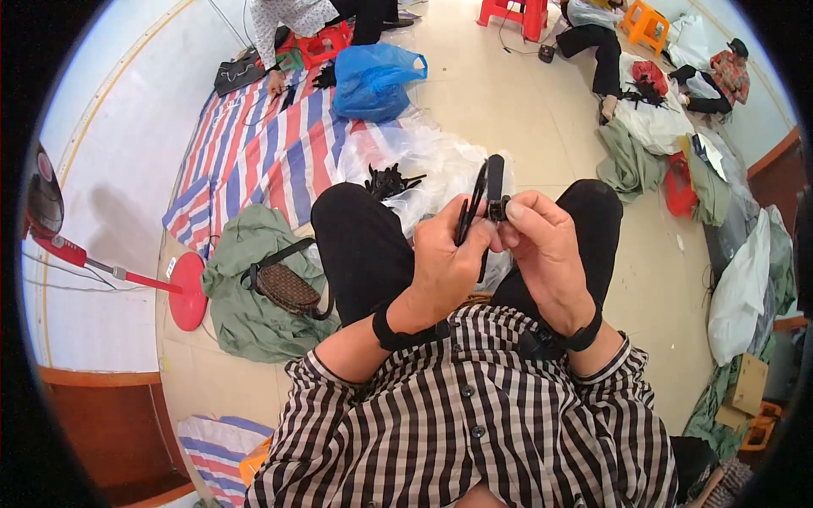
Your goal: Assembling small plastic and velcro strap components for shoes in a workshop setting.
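Observation:
Over my lap, both hands meet at a short black strap that points up and away from me. A small black buckle-like piece sits at its lower end. My left hand is closed around thin black strips and has its thumb against the buckle-like piece. From the other side my right hand pinches that same piece between thumb and fingers. The fingertips partly cover it, so its exact shape is hidden. Just beyond my left knee lies a tangled pile of black pieces on clear plastic sheeting.
A blue plastic bag stands on the striped tarp at the far left. Green cloth with a brown waist bag lies near a red-based fan. Other people sit at the far side; white sacks line the right.

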